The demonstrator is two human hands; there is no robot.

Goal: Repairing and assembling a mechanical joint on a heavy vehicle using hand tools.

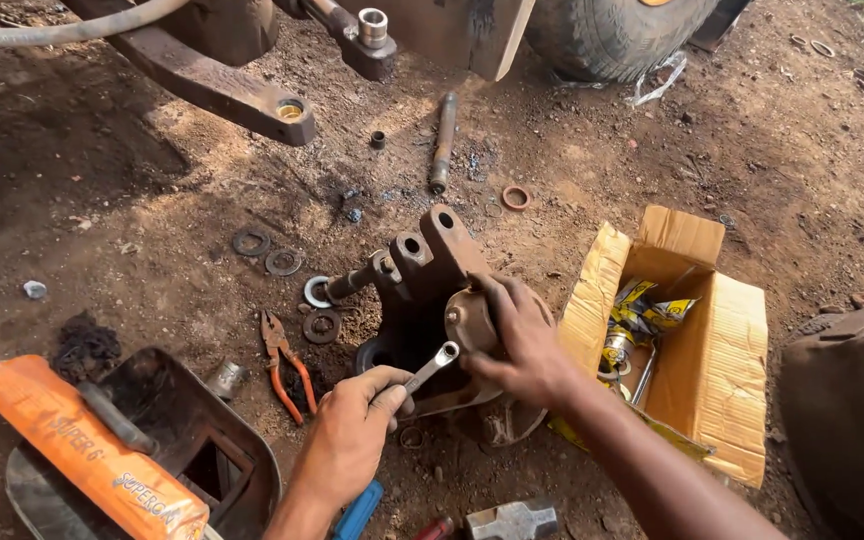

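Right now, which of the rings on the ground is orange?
The small ring lying alone up right of the rusty steering knuckle; the washers left of it are dark or silvery.

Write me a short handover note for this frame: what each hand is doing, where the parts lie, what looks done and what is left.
Left hand: grips a silver ring spanner, its ring end up against the part.
Right hand: rests on the round hub face of the rusty brown cast-metal knuckle standing on the dirt.
Nearby: orange-handled pliers, loose dark washers, a long steel pin, an open cardboard box with packaged parts.
Done: the knuckle appears to be off the vehicle, with its pin and washers out.
Left: whichever fastener the spanner is on; it is hidden.
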